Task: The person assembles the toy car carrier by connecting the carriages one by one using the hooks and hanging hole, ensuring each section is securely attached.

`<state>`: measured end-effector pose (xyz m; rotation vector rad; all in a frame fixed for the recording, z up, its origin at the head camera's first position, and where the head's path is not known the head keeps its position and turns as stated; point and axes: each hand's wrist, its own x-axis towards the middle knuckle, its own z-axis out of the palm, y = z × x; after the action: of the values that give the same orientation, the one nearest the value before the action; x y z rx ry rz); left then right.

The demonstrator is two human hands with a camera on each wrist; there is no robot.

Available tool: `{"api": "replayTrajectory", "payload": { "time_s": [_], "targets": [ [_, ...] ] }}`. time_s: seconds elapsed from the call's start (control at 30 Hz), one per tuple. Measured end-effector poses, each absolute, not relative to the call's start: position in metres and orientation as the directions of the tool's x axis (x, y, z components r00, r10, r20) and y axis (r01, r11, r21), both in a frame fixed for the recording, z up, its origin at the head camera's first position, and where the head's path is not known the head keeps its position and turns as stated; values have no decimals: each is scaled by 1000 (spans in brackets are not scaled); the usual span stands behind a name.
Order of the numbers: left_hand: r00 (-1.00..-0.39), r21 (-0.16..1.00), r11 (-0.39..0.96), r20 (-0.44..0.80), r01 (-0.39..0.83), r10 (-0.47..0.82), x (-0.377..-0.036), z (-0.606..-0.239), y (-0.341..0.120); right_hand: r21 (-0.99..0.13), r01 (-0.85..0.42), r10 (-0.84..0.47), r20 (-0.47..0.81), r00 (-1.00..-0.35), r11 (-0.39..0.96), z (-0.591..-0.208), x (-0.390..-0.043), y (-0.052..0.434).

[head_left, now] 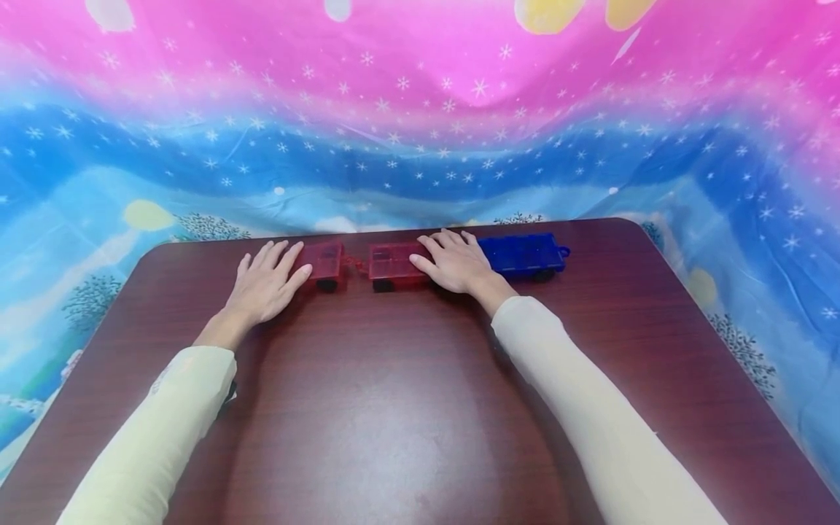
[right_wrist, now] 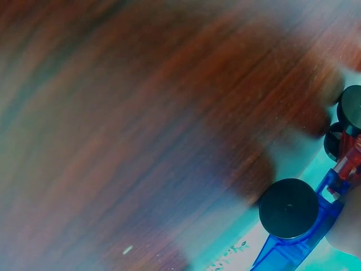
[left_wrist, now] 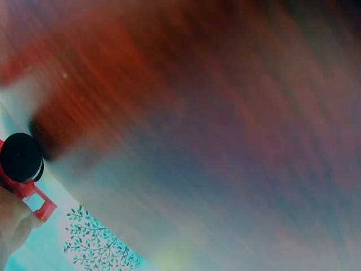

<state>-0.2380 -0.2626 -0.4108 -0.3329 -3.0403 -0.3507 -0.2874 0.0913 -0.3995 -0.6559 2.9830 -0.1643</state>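
Observation:
Three toy wagons stand in a row at the far edge of the dark wooden table (head_left: pixel 394 408). My left hand (head_left: pixel 269 281) lies with straight fingers on the left red wagon (head_left: pixel 324 261). My right hand (head_left: pixel 456 260) rests flat on the middle red wagon (head_left: pixel 394 262), which is linked to the left one by a small hook. A blue wagon (head_left: pixel 525 254) stands just right of that hand. The left wrist view shows a black wheel (left_wrist: pixel 21 157) and a red hook (left_wrist: pixel 40 204). In the right wrist view a black wheel (right_wrist: pixel 289 208) sits on the blue wagon's frame (right_wrist: pixel 293 248).
A bright cloth (head_left: pixel 420 131) in pink and blue with white stars and trees hangs behind and around the table. The table's rounded far corners lie close to the wagons. Broad bare wood stretches between my sleeves (head_left: pixel 590 423) toward me.

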Motion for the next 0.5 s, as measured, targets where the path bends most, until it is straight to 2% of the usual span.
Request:
{"api": "replayTrajectory", "payload": {
  "time_s": [0.27, 0.5],
  "targets": [
    [-973, 248, 942, 103, 227, 207, -237, -413, -259, -125, -410, -421, -72, -904, 903, -401, -287, 84],
    [-972, 210, 950, 74, 232, 221, -238, -409, -258, -123, -408, -418, -71, -906, 905, -400, -287, 81]
  ]
}}
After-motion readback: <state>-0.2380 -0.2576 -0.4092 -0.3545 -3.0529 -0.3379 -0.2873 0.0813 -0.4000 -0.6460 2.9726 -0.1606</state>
